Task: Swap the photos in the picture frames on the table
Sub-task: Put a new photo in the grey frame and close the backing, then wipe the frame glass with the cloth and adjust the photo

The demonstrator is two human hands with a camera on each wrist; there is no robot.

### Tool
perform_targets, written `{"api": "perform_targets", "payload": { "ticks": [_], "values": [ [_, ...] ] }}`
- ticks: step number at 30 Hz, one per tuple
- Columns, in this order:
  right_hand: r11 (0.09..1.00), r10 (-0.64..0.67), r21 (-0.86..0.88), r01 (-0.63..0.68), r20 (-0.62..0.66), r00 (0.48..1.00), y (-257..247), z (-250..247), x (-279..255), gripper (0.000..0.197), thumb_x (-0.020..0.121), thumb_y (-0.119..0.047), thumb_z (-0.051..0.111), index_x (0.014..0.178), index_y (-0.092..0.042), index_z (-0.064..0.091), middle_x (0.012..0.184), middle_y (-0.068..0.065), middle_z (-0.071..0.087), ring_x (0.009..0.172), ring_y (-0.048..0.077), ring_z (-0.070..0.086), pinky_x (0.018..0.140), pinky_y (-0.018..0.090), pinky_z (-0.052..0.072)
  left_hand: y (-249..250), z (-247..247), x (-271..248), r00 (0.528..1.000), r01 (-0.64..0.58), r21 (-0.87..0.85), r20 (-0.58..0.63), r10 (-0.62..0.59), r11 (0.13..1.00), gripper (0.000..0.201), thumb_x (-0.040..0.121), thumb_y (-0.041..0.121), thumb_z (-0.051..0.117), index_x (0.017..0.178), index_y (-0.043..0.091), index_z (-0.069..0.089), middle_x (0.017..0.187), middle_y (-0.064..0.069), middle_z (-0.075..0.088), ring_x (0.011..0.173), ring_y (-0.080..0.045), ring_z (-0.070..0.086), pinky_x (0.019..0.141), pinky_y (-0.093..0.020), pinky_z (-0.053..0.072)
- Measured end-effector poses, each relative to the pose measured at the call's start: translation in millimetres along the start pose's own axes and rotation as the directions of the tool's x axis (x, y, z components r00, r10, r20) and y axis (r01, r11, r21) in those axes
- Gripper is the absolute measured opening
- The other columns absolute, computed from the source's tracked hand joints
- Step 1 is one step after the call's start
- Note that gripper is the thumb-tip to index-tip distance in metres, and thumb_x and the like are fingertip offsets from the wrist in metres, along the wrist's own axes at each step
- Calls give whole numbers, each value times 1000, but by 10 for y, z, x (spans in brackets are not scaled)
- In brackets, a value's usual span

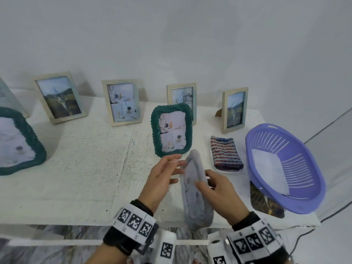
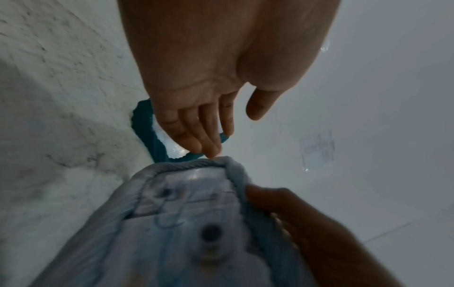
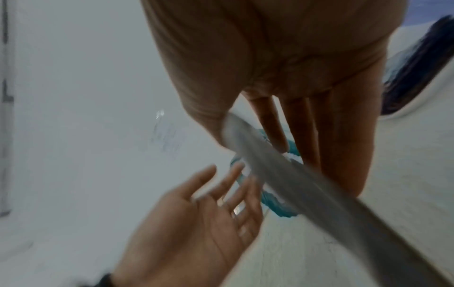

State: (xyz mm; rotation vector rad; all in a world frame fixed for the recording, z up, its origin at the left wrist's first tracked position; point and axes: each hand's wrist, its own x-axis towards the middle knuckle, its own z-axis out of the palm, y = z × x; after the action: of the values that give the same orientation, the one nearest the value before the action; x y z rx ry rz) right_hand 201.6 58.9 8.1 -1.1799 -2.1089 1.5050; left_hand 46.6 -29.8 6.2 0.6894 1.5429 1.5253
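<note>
I hold a grey rope-edged picture frame (image 1: 196, 189) edge-on above the table's front edge. My right hand (image 1: 215, 187) grips its right side, thumb on the face and fingers behind. In the left wrist view the grey frame (image 2: 186, 223) shows its glazed face, with the right hand (image 2: 294, 213) on its border. My left hand (image 1: 163, 174) hovers by the frame's upper left edge with straight, spread fingers (image 2: 196, 136) that hold nothing. Just behind stands a green rope-edged frame (image 1: 172, 130) with a collage photo. The right wrist view is blurred.
Several light wooden frames (image 1: 122, 101) stand along the wall on the white table (image 1: 76, 159). Another green frame (image 1: 19, 141) is at far left. A striped cloth (image 1: 225, 154), a purple basket (image 1: 253, 149) holding white paper, and a loose landscape photo (image 1: 266, 204) lie to the right.
</note>
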Motion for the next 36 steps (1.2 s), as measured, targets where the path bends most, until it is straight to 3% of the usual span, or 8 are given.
{"api": "perform_targets", "payload": {
  "ticks": [5, 9, 12, 17, 20, 23, 27, 36],
  "values": [
    [873, 119, 478, -96, -17, 993, 150, -82, -37, 18, 95, -5, 53, 111, -5, 63, 101, 16, 72, 97, 38, 67, 87, 54, 53, -318, -110, 53, 982, 99, 246, -178, -56, 964, 25, 96, 34, 54, 121, 33, 54, 130, 9, 53, 118, -11, 51, 94, -25, 41],
    [640, 161, 747, -181, 100, 982, 197, -18, -53, 35, 87, -8, 55, 119, 5, 53, 114, 24, 66, 102, 37, 63, 90, 49, 50, -351, -151, -11, 979, 164, -95, -109, -174, 982, 35, 96, 41, 51, 131, 35, 49, 125, 6, 63, 110, -11, 62, 96, -35, 50],
    [637, 163, 739, -217, 145, 976, 203, 44, -31, 33, 88, -9, 55, 118, 5, 53, 115, 25, 65, 102, 37, 63, 92, 50, 48, -332, -143, -45, 981, 116, -198, -130, -143, 973, 31, 100, 29, 49, 130, 28, 54, 122, 3, 67, 109, -14, 65, 94, -36, 52],
    [882, 203, 422, -210, 62, 977, 57, -25, 229, 18, 97, -19, 54, 108, -7, 62, 97, 12, 70, 79, 23, 67, 67, 35, 55, -324, -247, -56, 972, 56, -130, -218, -84, 990, 30, 101, 24, 48, 130, 26, 55, 120, 3, 67, 105, -11, 66, 87, -32, 54],
    [990, 70, -105, -92, -194, 979, 99, -196, 688, 29, 97, -28, 51, 121, -12, 56, 113, 6, 65, 96, 19, 63, 86, 37, 54, -334, -336, -59, 970, 39, -101, -236, -62, 994, 32, 101, 25, 47, 132, 27, 53, 122, 6, 66, 106, -9, 65, 90, -32, 53],
    [793, -51, -595, -129, -276, 960, 261, -307, 1173, 44, 94, -34, 43, 132, -14, 49, 132, 13, 54, 118, 30, 50, 104, 41, 39, -323, -392, -71, 968, 26, -109, -247, -52, 994, 31, 100, 27, 49, 130, 30, 55, 123, 6, 66, 109, -12, 64, 96, -39, 51],
    [574, 152, -744, -343, -315, 937, 441, -325, 1418, 53, 96, -35, 36, 146, -20, 31, 154, 22, 16, 138, 43, 20, 113, 52, 23, -305, -435, -83, 968, 13, -131, -245, -45, 991, 29, 100, 26, 49, 128, 31, 57, 120, 6, 68, 108, -12, 65, 93, -38, 51],
    [567, 138, -724, -393, -387, 912, 570, -290, 1440, 45, 99, -34, 38, 142, -23, 36, 144, 18, 25, 124, 42, 34, 101, 56, 37, -344, -505, -114, 969, -16, -92, -248, -7, 996, 33, 99, 33, 50, 131, 36, 53, 125, 9, 64, 111, -10, 63, 96, -39, 51]
  ]
}}
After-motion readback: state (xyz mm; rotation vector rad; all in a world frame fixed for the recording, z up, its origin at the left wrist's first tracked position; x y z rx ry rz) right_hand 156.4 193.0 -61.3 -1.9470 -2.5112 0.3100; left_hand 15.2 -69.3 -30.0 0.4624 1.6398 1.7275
